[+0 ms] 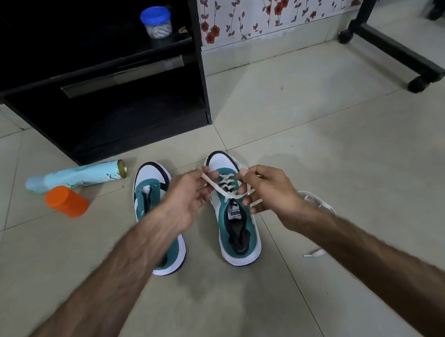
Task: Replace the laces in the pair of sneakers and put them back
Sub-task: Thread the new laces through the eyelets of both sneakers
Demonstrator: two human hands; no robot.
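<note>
Resting on pale floor tiles (323,144), sneakers (236,221), floral wallpaper (280,0) behind

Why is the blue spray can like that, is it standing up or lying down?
Lying down. The blue spray can rests on its side on the floor tiles, beside the orange container, its metal bottom facing the sneakers.

One wide-angle view from the person's head looks forward and down at the tiled floor (324,157). Both forearms reach in from the bottom edge toward the sneakers (236,221) near mid-frame; a black cabinet (98,99) and papered wall (281,3) fill the top.
</note>
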